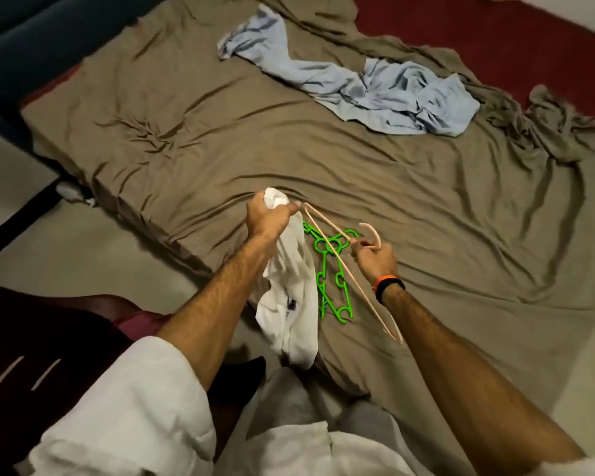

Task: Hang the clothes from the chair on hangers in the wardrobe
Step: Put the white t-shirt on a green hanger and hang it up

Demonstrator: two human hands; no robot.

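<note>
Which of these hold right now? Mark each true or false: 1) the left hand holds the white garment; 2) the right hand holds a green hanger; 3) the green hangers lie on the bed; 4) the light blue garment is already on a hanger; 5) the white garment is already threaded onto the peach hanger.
1) True. The left hand grips the white garment, which hangs down from it.
2) False. The right hand holds the peach hanger near its hook.
3) True. The green hangers lie on the brown sheet.
4) False. The light blue garment lies crumpled on the bed, with no hanger visible in it.
5) False. The hanger's tip only meets the left hand; its arms are bare.
</note>
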